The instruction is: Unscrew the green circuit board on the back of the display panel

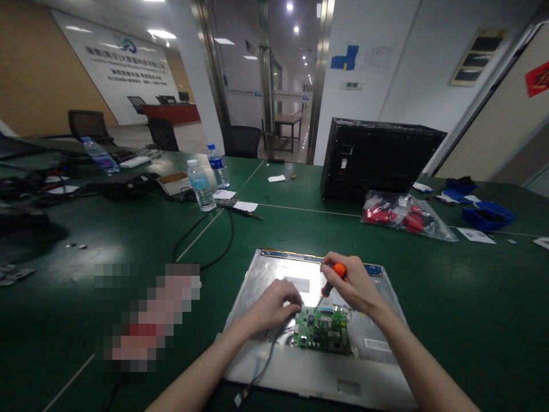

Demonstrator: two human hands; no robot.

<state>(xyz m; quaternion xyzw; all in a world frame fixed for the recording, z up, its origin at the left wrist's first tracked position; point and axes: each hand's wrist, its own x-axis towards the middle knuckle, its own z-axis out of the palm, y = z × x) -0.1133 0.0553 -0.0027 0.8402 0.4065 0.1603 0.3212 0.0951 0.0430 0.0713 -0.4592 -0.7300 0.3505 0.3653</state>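
A screwdriver [339,269] with an orange and black handle is gripped in my right hand [355,284]. Its thin shaft slants down to the upper part of a green circuit board [315,331]. My left hand [274,303] rests at the board's upper left corner, fingers curled and thumb close to them; whatever is between the fingertips is hidden. Beneath the board lies a flat silver display panel [377,343], back side up. A dark cable [269,359] runs from the board's left side over the panel to a small white connector [238,399] near the front edge.
On the green table [467,297] a black monitor-like casing [381,157] stands at the back right, with a plastic bag of red parts [405,217] before it. Water bottles [201,184], a looped black cable [233,234] and a pixelated area [158,315] are to the left.
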